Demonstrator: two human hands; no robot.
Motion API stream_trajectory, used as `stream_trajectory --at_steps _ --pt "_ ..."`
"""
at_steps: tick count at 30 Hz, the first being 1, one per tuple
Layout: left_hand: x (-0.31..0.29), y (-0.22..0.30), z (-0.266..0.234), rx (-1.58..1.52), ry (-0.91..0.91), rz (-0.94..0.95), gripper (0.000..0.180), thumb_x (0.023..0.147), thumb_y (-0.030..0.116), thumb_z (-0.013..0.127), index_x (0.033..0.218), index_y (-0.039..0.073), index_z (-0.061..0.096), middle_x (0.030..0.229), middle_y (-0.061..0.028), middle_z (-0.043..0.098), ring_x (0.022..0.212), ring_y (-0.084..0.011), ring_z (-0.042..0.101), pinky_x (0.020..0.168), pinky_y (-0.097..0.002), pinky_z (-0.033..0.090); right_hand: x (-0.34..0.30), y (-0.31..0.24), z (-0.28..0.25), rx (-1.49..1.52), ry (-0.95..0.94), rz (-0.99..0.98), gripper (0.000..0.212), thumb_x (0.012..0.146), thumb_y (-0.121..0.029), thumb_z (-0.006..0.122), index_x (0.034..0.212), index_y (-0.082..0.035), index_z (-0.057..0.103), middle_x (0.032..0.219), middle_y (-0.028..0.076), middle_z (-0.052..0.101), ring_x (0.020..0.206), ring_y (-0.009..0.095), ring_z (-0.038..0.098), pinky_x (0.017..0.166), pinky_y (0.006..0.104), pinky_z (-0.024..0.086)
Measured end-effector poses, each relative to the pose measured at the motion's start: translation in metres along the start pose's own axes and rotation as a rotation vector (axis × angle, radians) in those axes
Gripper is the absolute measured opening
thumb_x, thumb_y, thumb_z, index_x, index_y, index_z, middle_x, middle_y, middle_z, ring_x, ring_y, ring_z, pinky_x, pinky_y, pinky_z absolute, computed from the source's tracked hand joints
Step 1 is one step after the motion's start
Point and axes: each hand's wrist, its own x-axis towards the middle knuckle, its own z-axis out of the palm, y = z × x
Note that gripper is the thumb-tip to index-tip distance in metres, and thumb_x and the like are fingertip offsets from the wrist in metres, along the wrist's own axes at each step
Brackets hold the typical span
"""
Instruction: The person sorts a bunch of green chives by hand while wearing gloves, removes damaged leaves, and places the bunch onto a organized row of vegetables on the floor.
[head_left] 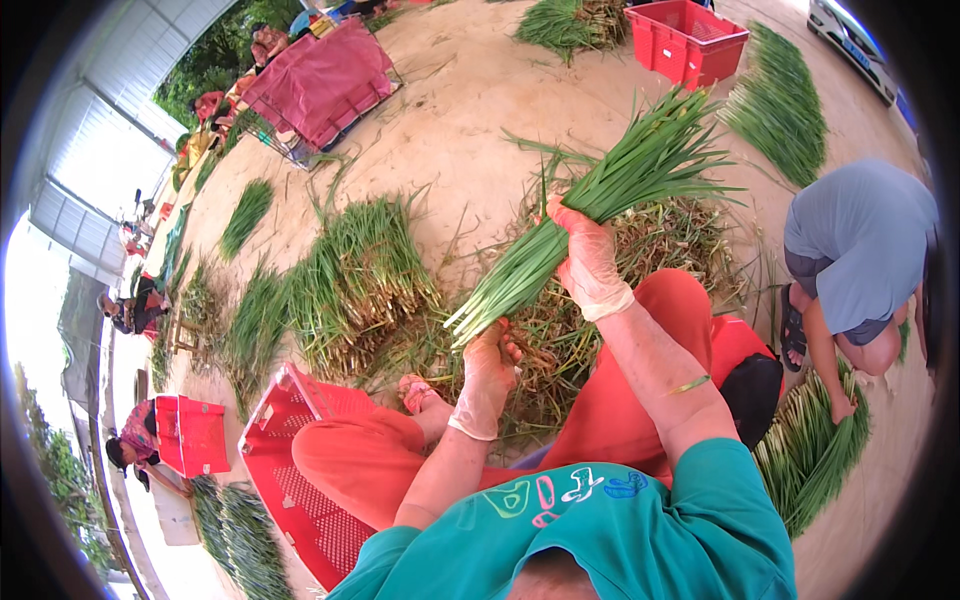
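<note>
My right hand (592, 262), in a thin clear glove, is closed round the middle of a bunch of garlic chives (640, 175). The green leaf tips point to the far right, and the pale stem ends (475, 318) slant down to the near left. My left hand (487, 378), gloved too, is right by those pale ends with its fingers curled in. What its fingers hold, if anything, is hidden. Beneath the bunch lies a heap of trimmed, browning leaves and roots (665, 245).
More chives (355, 280) lie piled to the left. A red crate (310, 480) stands by my left knee, another red crate (690, 45) at the far right. At right, a person in grey (860, 240) bends over chives (820, 450). A pink-covered frame (325, 85) stands far left.
</note>
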Motion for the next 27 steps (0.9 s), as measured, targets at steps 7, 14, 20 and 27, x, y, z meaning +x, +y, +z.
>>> stream_trajectory --at_steps 7,14,20,27 --pt "0.008 -0.020 -0.028 0.325 0.063 0.165 0.012 0.090 0.013 0.067 0.095 0.003 0.065 0.062 -0.0005 0.053 0.042 -0.0113 0.045 0.036 -0.0249 0.038 0.013 -0.014 -0.007 -0.027 -0.021 -0.075 0.016 0.079 0.003 0.072 0.090 -0.005 0.065 0.084 0.003 0.064 0.075 0.016 0.062 0.072 0.0319 0.053" --pt "0.043 -0.033 -0.137 0.745 0.243 -0.024 0.005 0.089 0.011 0.064 0.088 0.007 0.066 0.068 -0.0009 0.061 0.045 -0.0116 0.049 0.039 -0.0279 0.043 0.027 -0.040 -0.015 0.101 -0.006 -0.085 0.016 0.080 0.006 0.069 0.092 -0.002 0.063 0.085 0.006 0.063 0.075 0.020 0.063 0.071 0.0336 0.055" --pt "0.007 -0.001 -0.063 0.052 -0.133 0.030 0.007 0.090 0.011 0.069 0.095 0.009 0.065 0.078 -0.0001 0.064 0.056 -0.0136 0.055 0.050 -0.0318 0.050 0.032 -0.034 -0.019 0.153 0.095 0.021 0.012 0.085 0.006 0.064 0.094 0.001 0.058 0.086 0.010 0.060 0.075 0.024 0.063 0.072 0.0369 0.056" --pt "-0.017 0.004 -0.005 0.072 -0.409 0.190 0.016 0.090 0.016 0.073 0.097 0.003 0.068 0.086 -0.0067 0.068 0.060 -0.0138 0.055 0.049 -0.0288 0.045 0.035 -0.008 -0.030 0.121 -0.048 0.183 0.010 0.095 -0.007 0.058 0.094 0.002 0.060 0.084 0.011 0.063 0.077 0.024 0.062 0.076 0.0389 0.056"
